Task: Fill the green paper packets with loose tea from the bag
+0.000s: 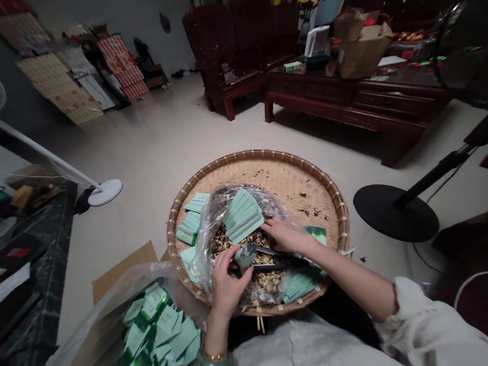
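Note:
My left hand [228,279] is closed on a small green sachet [245,256], its thumb and fingers at the sachet's sides. A pair of black tongs [273,260] lies with its jaws at that sachet. My right hand [285,235] is above the tongs, fingers stretched out with the tips at the lower right corner of a fanned stack of green sachets [243,216]. Whether it touches the stack I cannot tell. Under both hands, a clear plastic bag [204,237] holds a loose dried mix [269,277]. The bag sits in a round woven bamboo tray [307,183].
More green sachets [301,284] lie around the tray's edge. At lower left, a big clear bag [80,345] holds many sachets [168,327]. A white fan [105,191] stands left, a black fan [396,213] right. A dark wooden table [350,95] is behind.

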Tool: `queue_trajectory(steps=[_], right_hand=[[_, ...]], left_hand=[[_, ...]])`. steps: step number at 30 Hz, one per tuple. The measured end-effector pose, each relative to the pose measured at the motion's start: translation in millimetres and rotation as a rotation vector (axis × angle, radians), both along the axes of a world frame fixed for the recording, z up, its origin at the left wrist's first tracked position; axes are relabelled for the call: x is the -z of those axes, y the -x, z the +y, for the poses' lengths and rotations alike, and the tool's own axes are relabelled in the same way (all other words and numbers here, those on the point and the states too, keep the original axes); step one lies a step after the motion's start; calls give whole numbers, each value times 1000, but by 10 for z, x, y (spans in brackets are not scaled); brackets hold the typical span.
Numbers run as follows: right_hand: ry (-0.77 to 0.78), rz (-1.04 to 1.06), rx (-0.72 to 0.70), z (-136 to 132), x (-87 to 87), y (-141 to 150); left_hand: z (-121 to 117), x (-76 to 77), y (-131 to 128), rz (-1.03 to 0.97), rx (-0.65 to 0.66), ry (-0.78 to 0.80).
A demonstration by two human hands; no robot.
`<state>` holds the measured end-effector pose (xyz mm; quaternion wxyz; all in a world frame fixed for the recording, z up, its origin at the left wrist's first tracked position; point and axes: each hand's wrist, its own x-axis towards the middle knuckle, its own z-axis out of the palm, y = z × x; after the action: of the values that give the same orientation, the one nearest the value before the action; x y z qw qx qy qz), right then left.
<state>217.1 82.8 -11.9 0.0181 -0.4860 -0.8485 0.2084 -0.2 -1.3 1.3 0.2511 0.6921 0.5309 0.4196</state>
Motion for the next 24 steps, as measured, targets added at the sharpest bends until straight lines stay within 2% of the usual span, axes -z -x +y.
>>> queue_trajectory(steps=[8, 15, 24], right_hand=[[-7, 18, 15, 29, 83, 50], [38, 205, 65, 74, 111, 49], [170, 492, 197, 107, 12, -104]], left_hand=[[-8, 10, -1, -49, -1, 1], [2, 12, 0, -59, -3, 8], [34, -13, -22, -58, -8, 5]])
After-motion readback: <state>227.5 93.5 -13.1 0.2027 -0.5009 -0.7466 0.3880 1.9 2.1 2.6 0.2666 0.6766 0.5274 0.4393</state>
